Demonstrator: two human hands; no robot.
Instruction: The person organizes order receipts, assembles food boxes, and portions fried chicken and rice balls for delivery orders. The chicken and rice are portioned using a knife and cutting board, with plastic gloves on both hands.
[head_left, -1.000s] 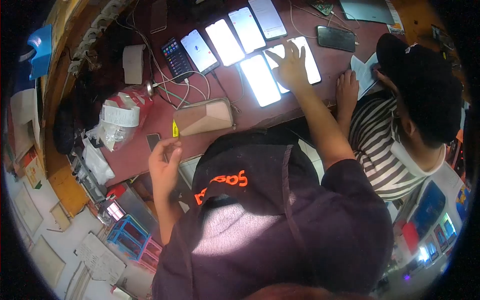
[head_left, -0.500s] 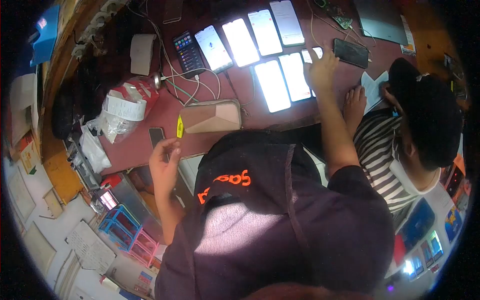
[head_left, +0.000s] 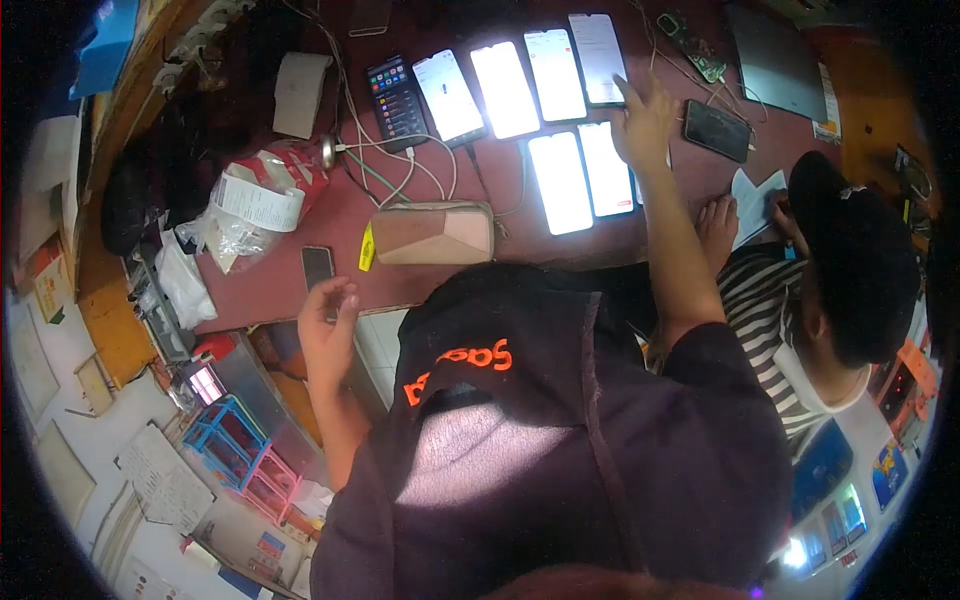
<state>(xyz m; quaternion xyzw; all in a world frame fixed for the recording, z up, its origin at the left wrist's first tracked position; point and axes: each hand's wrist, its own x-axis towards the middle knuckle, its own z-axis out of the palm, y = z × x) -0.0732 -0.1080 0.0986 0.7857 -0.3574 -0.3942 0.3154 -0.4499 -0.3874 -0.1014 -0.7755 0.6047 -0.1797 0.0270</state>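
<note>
My right hand (head_left: 646, 125) reaches over the table, its index fingertip at the lower right corner of a lit phone (head_left: 597, 58) at the right end of the back row. Beside that phone lie more lit phones, among them a white-screened one (head_left: 503, 90) and one with a small red mark (head_left: 555, 75). In the front row, a blank bright phone (head_left: 560, 183) lies left of another lit phone (head_left: 607, 170); my right wrist mostly hides one more. My left hand (head_left: 328, 315) hangs at the table's front edge, fingers loosely curled and empty, just below a small dark phone (head_left: 317, 266).
A beige pouch (head_left: 435, 232), a yellow highlighter (head_left: 366, 247) and a plastic-wrapped parcel (head_left: 262, 200) lie at left among white cables. Right of my arm are a dark phone (head_left: 716, 130), a laptop (head_left: 780, 65) and a person in a striped shirt (head_left: 765, 330) with papers.
My right hand has moved from the front row's right-hand phone to the back row's right-hand phone. My left hand stays at the table edge. The view has shifted slightly.
</note>
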